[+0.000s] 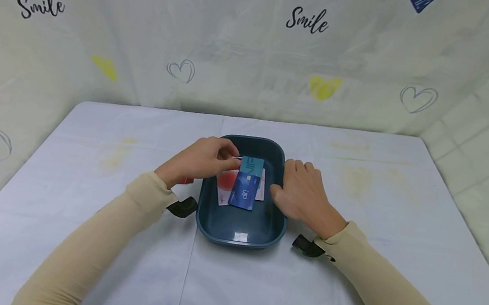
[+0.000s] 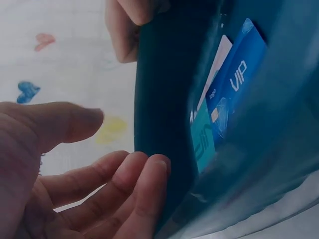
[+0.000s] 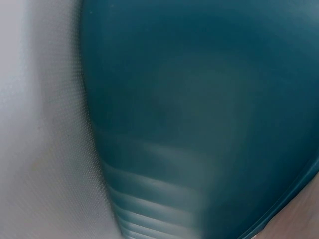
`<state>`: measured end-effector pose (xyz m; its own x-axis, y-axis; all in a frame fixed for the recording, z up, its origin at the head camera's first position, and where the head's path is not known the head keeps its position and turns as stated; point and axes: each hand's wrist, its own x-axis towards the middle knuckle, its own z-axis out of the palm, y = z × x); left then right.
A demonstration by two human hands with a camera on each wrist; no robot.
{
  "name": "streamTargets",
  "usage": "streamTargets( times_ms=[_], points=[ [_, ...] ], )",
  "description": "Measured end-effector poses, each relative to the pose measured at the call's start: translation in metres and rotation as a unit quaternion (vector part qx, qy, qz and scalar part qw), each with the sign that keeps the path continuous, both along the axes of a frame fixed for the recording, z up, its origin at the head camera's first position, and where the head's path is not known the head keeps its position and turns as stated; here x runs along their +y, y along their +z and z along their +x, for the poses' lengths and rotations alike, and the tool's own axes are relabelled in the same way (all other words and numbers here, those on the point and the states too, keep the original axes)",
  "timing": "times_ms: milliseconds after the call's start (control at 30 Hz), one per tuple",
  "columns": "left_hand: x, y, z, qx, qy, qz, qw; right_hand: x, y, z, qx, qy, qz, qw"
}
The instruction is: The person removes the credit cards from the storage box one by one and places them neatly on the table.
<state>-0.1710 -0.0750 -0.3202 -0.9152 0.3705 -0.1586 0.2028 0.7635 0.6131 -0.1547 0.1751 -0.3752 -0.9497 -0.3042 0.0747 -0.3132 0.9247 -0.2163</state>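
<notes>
A dark teal plastic bin point(image 1: 239, 229) stands on the white table. Inside, a blue VIP card point(image 1: 243, 195) overlaps a light teal card point(image 1: 252, 166), with a red-and-white card point(image 1: 226, 181) on their left and a pale card point(image 1: 262, 187) partly covered on their right. My left hand point(image 1: 205, 157) is over the bin's left side. In the left wrist view its thumb point(image 2: 75, 122) is apart from the loosely bent fingers point(image 2: 134, 184), and nothing shows between them. My right hand point(image 1: 303, 191) grips the right rim, thumb on the inner side.
A small red item point(image 1: 186, 180) lies left of the bin, partly hidden by my left wrist. Behind the table point(image 1: 363, 192) hangs a wall covering point(image 1: 252, 42) printed with hearts and "Smile". Dark wrist cameras sit under both sleeves, close to the bin.
</notes>
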Motion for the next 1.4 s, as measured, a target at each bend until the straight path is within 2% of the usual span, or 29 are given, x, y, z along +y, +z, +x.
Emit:
streamTargets(
  times_ms=[167,433,533,667,800,1067,1233,1400],
  points=[
    [0.002,0.0,0.001,-0.002,-0.021,-0.006,0.9998,-0.001,0.0,0.0,-0.007,0.001,0.001,1.0],
    [0.012,0.006,-0.003,0.005,-0.042,-0.002,0.9991,0.0,0.001,-0.001,-0.014,0.001,0.003,1.0],
    [0.018,0.007,-0.006,0.001,-0.04,0.005,0.9992,0.001,0.001,-0.001,-0.013,0.002,0.003,1.0],
    [0.025,0.006,-0.01,-0.008,-0.016,0.023,0.9996,0.001,0.001,-0.001,-0.011,0.002,0.0,1.0],
    [0.032,0.002,-0.014,-0.013,-0.001,0.037,0.9992,0.001,0.0,-0.001,-0.009,0.004,-0.006,1.0],
    [0.045,-0.013,-0.02,-0.012,0.014,0.027,0.9995,0.002,0.0,-0.001,-0.001,0.012,-0.006,1.0],
    [0.047,-0.023,-0.021,-0.006,0.009,0.004,0.9999,0.002,0.001,-0.001,-0.005,0.012,-0.003,1.0],
    [0.046,-0.03,-0.02,-0.001,-0.006,0.003,1.0,0.002,0.0,-0.002,-0.006,0.01,-0.002,1.0]
  ],
)
